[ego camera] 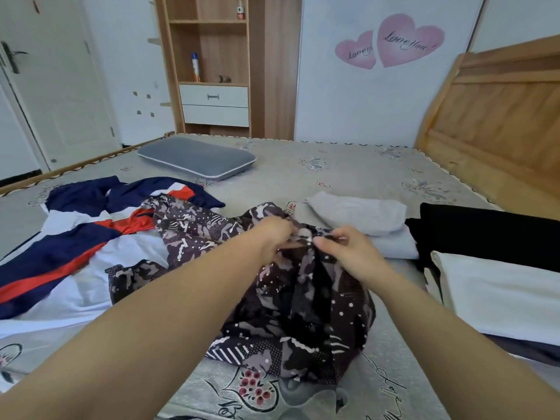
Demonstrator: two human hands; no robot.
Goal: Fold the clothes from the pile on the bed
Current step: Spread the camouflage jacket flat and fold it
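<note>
A dark brown patterned garment [303, 313] lies crumpled in the middle of the bed [348, 165]. My left hand [274, 234] and my right hand [348, 250] both pinch its upper edge, close together. Left of it sprawls an unfolded navy, white and red sports jacket [69, 250], partly under the patterned fabric. Folded grey clothes [363, 213] sit just beyond my right hand. A folded black garment [485, 234] and a folded white one [503, 292] lie at the right.
A grey pillow [197, 157] rests at the far side of the bed. The wooden headboard [497, 122] rises at the right. A wooden shelf unit with white drawers [213, 104] and a white door [54, 86] stand beyond the bed.
</note>
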